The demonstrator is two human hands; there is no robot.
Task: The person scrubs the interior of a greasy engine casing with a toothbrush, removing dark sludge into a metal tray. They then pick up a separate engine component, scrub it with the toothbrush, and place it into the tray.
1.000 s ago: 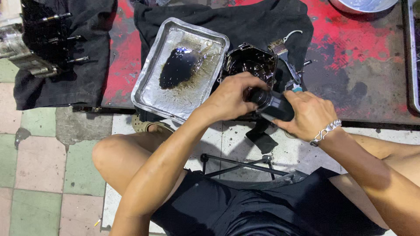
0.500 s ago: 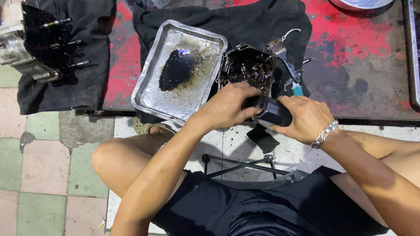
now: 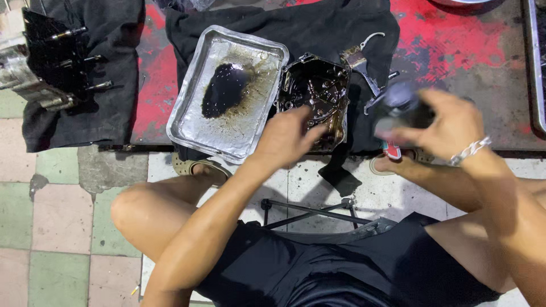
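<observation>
Surroundings first: red, worn tabletop (image 3: 455, 51) ahead of both hands, with a black cloth (image 3: 318, 34) spread on it. On the cloth, just left of my left hand, sits a metal tray (image 3: 193, 122) with a pool of black oil (image 3: 223, 90) in it. Directly under and beyond the left fingertips is an oily black engine cover (image 3: 315, 91), open side up, bolts and wet residue visible inside. Between the two hands, further out, lie a brush (image 3: 358, 59) and what looks like pliers with a blue handle, partly hidden behind the right hand. Far left of the left hand: another dark cloth (image 3: 108, 68) with a metal engine part (image 3: 28, 85) and studs sticking out. Below the tabletop edge I see checkered floor tiles (image 3: 51, 227), a sandal (image 3: 190, 166) and a folding stool frame (image 3: 310, 213).

The thing in hand: a dark cylindrical bottle (image 3: 401, 108), heavily motion-blurred, raised over the tabletop to the right of the engine cover. Can't make out cap or tilt.

Left hand (image 3: 284, 136): loosely open, fingers slightly curled, holding nothing, hovering over the near edge of the engine cover; whether it touches, I can't tell.

Right hand (image 3: 446, 122): wrapped around the bottle, fingers closed on it, bracelet (image 3: 469, 150) at the wrist.
</observation>
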